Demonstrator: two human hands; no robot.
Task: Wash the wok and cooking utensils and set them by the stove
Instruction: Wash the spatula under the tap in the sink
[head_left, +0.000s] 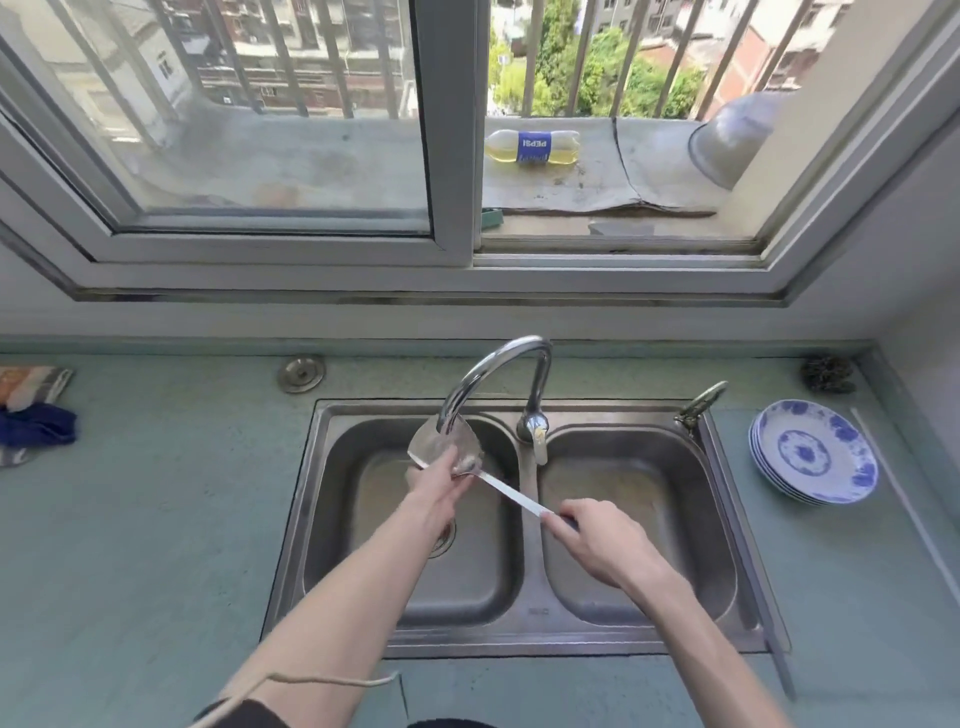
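Holding one metal spatula (445, 447) over the left sink bowl (363, 519), the right hand (597, 540) grips its handle. The left hand (441, 480) rubs its blade under the tap (498, 374). Both bowls hold no dishes; one stack of blue plates (813, 457) sits beside them.

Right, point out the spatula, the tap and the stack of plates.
spatula (511, 493): head view, on the flat metal handle between the two hands.
tap (498, 358): head view, on the top of the curved spout.
stack of plates (810, 449): head view, on the top plate's blue centre pattern.

bare forearms (332, 597), dark sleeve edge (244, 716), pale cord (322, 679)
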